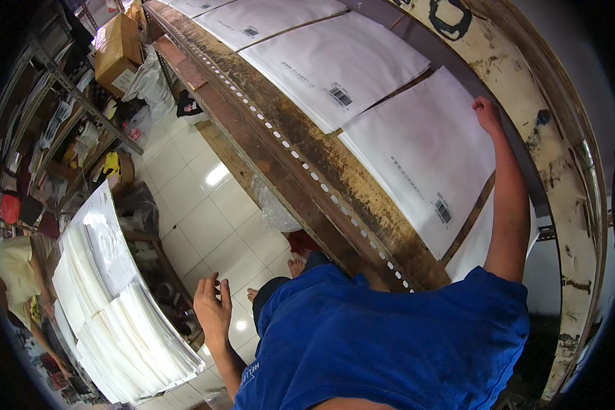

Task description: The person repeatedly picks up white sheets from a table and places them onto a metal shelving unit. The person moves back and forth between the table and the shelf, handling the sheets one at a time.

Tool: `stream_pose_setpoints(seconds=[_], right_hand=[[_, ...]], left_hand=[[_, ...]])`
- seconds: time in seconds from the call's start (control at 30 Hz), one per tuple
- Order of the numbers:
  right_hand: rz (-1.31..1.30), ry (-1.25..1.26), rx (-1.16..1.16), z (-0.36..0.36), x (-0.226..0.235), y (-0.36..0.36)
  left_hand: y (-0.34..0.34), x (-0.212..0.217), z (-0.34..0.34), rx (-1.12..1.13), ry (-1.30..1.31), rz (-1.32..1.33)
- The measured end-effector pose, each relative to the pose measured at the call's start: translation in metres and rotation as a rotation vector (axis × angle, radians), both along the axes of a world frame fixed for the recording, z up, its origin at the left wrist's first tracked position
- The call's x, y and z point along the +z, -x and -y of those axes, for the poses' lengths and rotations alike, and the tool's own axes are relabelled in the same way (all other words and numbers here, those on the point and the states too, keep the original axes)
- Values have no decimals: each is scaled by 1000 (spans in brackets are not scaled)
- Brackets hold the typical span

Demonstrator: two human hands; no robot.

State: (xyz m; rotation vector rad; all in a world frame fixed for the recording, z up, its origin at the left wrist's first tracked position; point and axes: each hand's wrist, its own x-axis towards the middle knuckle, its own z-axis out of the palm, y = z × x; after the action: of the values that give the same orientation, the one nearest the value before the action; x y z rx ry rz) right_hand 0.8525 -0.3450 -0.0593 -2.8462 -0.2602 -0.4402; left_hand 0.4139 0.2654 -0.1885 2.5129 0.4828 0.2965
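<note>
My right hand [486, 114] is at the far edge of a stack of white flat bags or sheets [424, 154], printed with small lettering and a barcode. Its fingers are curled closed by the stack's corner; whether they pinch an edge is hidden. Beside this stack on the long wooden bench lies another white stack [335, 65], also with a barcode, and more white sheets [482, 239] lie partly under my right arm. My left hand [213, 307] hangs over the tiled floor at my side, open, with fingers apart and nothing in it.
A metal strip with holes [287, 145] runs along the near bench edge; a worn wooden beam [526, 116] borders the far side. Behind my left hand, white sheet piles [130, 335] cover a table, a person [20, 280] beside it. Shelves [55, 116] and a cardboard box [118, 55] stand farther left.
</note>
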Motion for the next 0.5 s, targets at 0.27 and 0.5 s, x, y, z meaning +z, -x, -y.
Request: stream_pose_setpoints(seconds=[0.27, 0.5], right_hand=[[-8, -93, 35, 21, -12, -17], [-65, -138, 128, 31, -10, -13]], left_hand=[[-8, 2, 12, 42, 91, -34], [-12, -1, 10, 17, 41, -24]])
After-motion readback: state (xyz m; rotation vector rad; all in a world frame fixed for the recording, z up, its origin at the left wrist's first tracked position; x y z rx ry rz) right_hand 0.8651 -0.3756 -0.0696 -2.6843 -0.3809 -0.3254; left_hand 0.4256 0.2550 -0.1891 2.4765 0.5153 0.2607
